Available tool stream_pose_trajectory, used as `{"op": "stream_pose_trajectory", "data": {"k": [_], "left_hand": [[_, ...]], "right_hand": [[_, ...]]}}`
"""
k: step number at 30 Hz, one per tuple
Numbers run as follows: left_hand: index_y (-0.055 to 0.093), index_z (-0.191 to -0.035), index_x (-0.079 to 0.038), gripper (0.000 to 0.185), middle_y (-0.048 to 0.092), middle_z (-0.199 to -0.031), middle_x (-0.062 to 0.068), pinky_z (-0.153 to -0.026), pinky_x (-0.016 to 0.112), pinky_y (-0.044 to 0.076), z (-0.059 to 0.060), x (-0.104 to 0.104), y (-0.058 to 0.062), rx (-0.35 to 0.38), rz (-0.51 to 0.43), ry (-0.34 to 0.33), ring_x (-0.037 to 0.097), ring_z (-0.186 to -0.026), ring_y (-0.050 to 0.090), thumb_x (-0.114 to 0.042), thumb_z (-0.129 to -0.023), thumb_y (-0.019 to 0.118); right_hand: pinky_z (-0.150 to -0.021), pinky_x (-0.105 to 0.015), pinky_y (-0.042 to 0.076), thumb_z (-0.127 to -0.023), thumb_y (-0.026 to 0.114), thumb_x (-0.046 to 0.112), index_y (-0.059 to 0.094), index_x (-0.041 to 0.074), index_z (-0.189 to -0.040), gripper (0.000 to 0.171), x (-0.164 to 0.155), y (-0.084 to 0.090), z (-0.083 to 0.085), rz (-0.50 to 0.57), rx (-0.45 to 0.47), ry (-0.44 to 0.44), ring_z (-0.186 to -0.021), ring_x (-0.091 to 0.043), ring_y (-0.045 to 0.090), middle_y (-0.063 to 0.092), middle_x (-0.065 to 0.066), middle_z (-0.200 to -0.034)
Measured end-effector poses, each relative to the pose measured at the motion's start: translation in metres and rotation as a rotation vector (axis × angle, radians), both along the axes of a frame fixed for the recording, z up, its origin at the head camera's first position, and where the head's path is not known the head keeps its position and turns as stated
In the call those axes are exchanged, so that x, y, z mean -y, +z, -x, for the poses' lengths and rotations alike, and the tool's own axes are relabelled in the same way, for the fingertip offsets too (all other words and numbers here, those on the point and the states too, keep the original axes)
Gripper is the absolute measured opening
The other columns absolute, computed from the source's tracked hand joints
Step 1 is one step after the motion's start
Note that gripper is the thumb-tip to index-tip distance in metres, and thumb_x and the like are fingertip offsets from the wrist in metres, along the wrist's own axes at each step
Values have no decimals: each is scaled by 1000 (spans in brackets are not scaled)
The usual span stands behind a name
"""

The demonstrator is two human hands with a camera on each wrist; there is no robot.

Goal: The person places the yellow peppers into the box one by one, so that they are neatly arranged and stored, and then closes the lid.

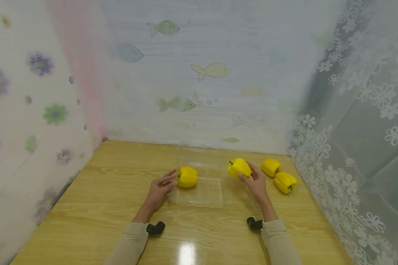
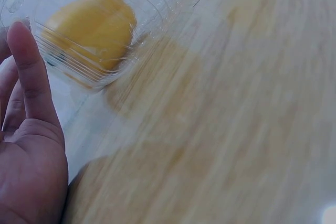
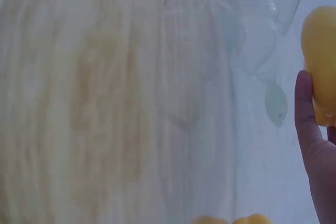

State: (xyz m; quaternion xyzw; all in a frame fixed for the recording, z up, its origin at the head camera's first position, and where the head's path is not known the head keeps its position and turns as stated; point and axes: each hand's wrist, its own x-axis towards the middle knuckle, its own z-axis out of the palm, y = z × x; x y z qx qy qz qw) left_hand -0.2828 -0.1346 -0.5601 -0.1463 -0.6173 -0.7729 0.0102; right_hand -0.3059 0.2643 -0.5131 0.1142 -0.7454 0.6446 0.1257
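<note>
Yellow pepper (image 1: 237, 168) gripped in right hand (image 1: 257, 183) | left hand (image 1: 160, 189), fingers loosely extended, at clear tray (image 1: 211, 190)

A clear box (image 1: 210, 192) lies on the desk (image 1: 119, 167), one pepper (image 1: 188, 177) in its left part. The left hand (image 1: 160, 187) is at the box's left edge; right of the box, the right hand (image 1: 257, 184) holds a second pepper (image 1: 238, 168). Farther right lie a third pepper (image 1: 271, 167) and a fourth pepper (image 1: 285, 182).
</note>
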Motion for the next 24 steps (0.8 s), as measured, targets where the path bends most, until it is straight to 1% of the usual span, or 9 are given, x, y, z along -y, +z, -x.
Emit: {"op": "stream_pose_trajectory", "data": {"k": [5, 8, 11, 15, 18, 21, 24], "left_hand": [[61, -133, 11, 42, 45, -158, 14, -59, 18, 50, 0, 1, -1, 16, -4, 11, 7, -77, 59, -5, -95, 71], [62, -132, 10, 42, 46, -157, 13, -59, 18, 50, 0, 1, -1, 17, 3, 17, 8, -77, 59, -6, -95, 71], [62, -133, 10, 41, 45, -157, 14, -59, 18, 50, 1, 0, -2, 13, 10, 13, 8, -76, 58, -6, -95, 71], [61, -133, 11, 42, 44, -158, 15, -60, 17, 50, 0, 0, -2, 8, 14, 9, 7, -75, 57, -6, -96, 70], [62, -133, 9, 41, 45, -158, 14, -60, 17, 50, 0, 0, -1, 17, 14, 13, 6, -74, 57, -6, -96, 71], [63, -132, 8, 40, 46, -157, 11, -60, 17, 50, -1, 0, -1, 26, 14, 15, 6, -74, 57, -7, -95, 71], [63, -132, 8, 41, 46, -158, 11, -60, 17, 50, 0, 0, -1, 28, 6, 11, 6, -74, 58, -7, -95, 71]], "right_hand": [[-89, -20, 55, -93, 74, 5, 51, 3, -148, 60, 5, 3, 0, -27, -38, 43, -118, -10, 57, 51, -17, -148], [-90, -20, 54, -92, 74, 2, 52, 2, -147, 59, 10, 8, -1, -17, -44, 62, -116, -10, 58, 52, -16, -146], [-93, -19, 52, -92, 73, 1, 52, 2, -147, 59, 15, 11, -4, -5, -45, 80, -116, -10, 58, 52, -16, -146], [-99, -17, 48, -93, 72, 1, 51, 1, -147, 58, 22, 13, -6, -6, -48, 116, -118, -9, 58, 52, -18, -147], [-97, -19, 49, -93, 72, 0, 51, 0, -146, 57, 28, 11, -6, -13, -56, 145, -117, -10, 59, 52, -22, -146], [-96, -21, 51, -92, 73, -1, 52, 0, -146, 57, 32, 10, -7, -8, -59, 165, -116, -10, 59, 52, -22, -146], [-94, -22, 53, -92, 73, 0, 52, 0, -146, 58, 36, 11, -8, 2, -47, 176, -118, -11, 59, 52, -20, -146]]}}
